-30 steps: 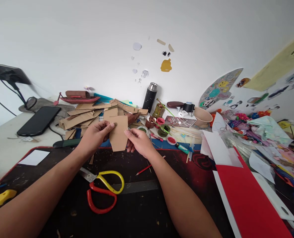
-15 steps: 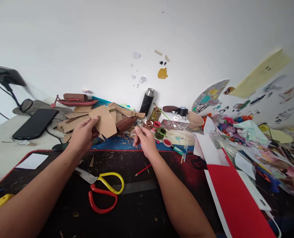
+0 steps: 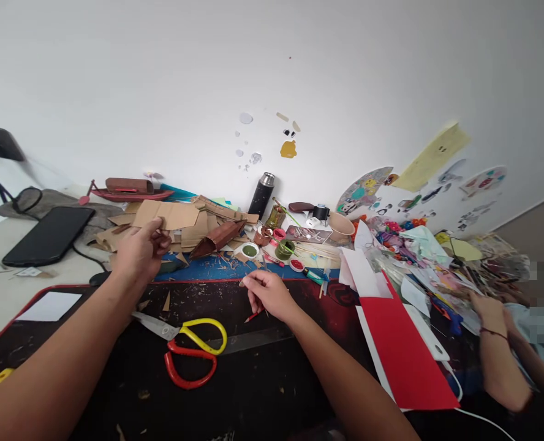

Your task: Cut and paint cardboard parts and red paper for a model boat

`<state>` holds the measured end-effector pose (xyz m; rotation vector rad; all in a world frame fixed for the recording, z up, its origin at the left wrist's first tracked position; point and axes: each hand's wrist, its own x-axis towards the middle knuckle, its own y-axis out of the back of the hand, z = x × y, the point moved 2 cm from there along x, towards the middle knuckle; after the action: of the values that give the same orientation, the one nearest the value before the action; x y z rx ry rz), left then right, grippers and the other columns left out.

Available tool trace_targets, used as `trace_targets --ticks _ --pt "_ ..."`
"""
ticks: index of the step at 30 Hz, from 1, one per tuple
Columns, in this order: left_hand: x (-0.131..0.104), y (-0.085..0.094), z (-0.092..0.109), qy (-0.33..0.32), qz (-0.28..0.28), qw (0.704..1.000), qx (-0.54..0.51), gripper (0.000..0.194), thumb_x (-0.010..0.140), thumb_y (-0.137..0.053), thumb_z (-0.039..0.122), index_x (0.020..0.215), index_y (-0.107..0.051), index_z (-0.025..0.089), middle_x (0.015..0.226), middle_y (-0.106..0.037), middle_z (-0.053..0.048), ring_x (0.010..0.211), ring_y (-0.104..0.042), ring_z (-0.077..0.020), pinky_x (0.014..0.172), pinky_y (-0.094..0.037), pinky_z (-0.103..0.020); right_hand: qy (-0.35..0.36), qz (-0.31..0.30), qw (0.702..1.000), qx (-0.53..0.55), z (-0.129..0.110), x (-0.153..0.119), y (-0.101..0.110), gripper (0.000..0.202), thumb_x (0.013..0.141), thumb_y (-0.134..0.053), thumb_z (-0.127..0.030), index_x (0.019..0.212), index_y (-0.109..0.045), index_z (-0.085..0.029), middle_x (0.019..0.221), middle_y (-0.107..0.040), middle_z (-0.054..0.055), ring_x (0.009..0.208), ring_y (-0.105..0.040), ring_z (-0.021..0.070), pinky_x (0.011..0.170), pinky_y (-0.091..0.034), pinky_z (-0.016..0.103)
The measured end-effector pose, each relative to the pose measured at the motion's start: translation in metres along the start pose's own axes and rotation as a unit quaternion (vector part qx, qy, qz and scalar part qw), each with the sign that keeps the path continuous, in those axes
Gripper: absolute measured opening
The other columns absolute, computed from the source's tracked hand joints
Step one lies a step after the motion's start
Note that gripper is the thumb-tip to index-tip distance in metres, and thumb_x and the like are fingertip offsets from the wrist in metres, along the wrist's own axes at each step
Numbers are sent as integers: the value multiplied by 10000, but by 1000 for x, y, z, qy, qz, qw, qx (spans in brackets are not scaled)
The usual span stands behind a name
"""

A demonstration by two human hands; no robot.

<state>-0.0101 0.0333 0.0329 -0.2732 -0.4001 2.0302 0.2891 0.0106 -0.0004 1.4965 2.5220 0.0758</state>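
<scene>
My left hand (image 3: 138,251) pinches a flat piece of brown cardboard (image 3: 173,214) by its near edge, over a pile of cardboard scraps (image 3: 196,236). My right hand (image 3: 268,295) is closed, thumb against fingertips, above the dark mat; a tiny brownish bit seems to show at the tips, too small to name. Partly under that hand lies a red pencil (image 3: 253,316). Scissors (image 3: 193,349) with one yellow and one red handle rest on the mat between my forearms. Behind my hands is a brown folded cardboard boat shape (image 3: 219,239).
Paint jars (image 3: 283,248), a black thermos (image 3: 261,195) and a bowl (image 3: 342,228) stand along the wall. A phone (image 3: 49,234) and a small red boat (image 3: 132,193) are at left. Red paper (image 3: 403,355) lies at right, near another person's arm (image 3: 495,343).
My left hand has tilted the cardboard flatter and shifted it left. My right hand has come down and nearer, away from the paint jars. The view has turned right, showing more of the other person.
</scene>
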Motion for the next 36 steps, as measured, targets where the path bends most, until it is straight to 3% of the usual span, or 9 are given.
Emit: trace_targets --ticks 3,11,19,25,30,36 --pt "-7 -7 -3 20 -16 1000 -10 391 665 -861 393 748 -531 201 592 -526 54 501 -424 -69 483 -240 -239 -20 28 999 36 7 -9 5 460 875 -797 -632 928 -692 -188 552 -626 -62 396 -561 113 394 -383 202" --pt "-19 -18 -10 50 -48 998 9 411 639 -922 395 737 -580 189 580 -580 33 496 -480 -86 461 -268 -226 -32 206 959 192 10 6 37 631 737 -855 -769 899 -574 -228 607 -601 -83 419 -543 98 391 -354 196" --pt "-24 -22 -19 72 -86 993 21 426 651 -959 395 742 -601 184 588 -578 41 502 -472 -86 451 -288 -213 -19 309 917 253 6 25 56 589 800 -846 -713 1009 -571 -236 651 -629 -77 441 -564 99 403 -373 186" --pt "-27 -24 -21 89 -92 991 50 511 579 -1013 457 800 -644 180 609 -621 30 537 -507 -93 483 -364 -197 6 351 900 258 -2 41 68 503 820 -880 -593 1027 -583 -244 670 -657 -78 442 -586 111 386 -399 198" --pt "-28 -29 -21 87 -106 988 75 631 464 -1024 588 725 -623 178 577 -602 29 520 -495 -88 472 -364 -193 -24 353 894 274 2 43 64 433 867 -862 -564 905 -605 -217 618 -623 -72 426 -572 101 372 -380 185" --pt "-31 -31 -21 97 -121 985 77 699 413 -1033 658 702 -616 177 562 -613 25 521 -515 -86 481 -376 -181 -59 356 883 300 4 42 68 333 997 -763 -489 898 -597 -218 601 -635 -54 413 -564 97 368 -376 171"
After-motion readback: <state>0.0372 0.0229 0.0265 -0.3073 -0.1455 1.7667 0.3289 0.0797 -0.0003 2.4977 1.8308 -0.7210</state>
